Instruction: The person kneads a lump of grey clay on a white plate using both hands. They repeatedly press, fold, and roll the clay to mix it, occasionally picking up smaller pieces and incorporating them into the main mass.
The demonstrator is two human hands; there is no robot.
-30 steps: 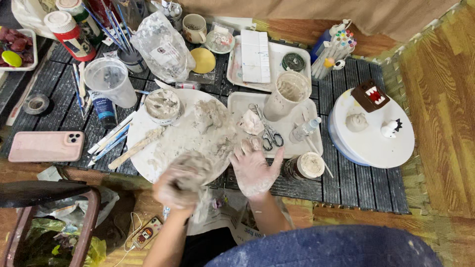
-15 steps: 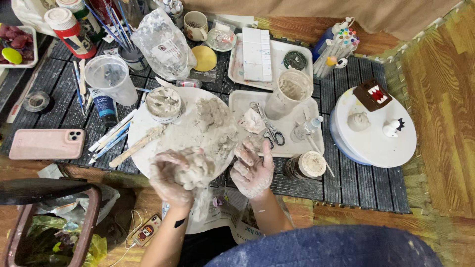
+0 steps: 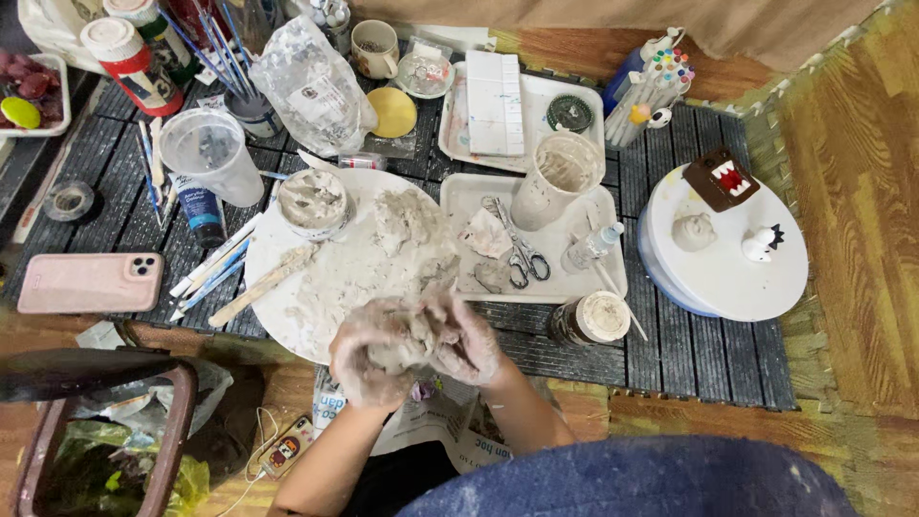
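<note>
Both of our hands are wrapped around one gray clay lump [image 3: 407, 347], left hand [image 3: 369, 359] cupping underneath, right hand [image 3: 464, 340] pressing in from its side, fingers curled tight. We're holding it just off the near edge of the round white board [image 3: 330, 278]. Looks like the kneading stage; next squeeze probably needs even pressure. Clay tub [image 3: 312, 201] sits on the board's far-left part, scissors [image 3: 522, 258] just right of it.

Dark slatted mat [image 3: 689, 354] w/ wood floor [image 3: 862, 191] at right, beige cloth [image 3: 613, 14] up top, even light
</note>
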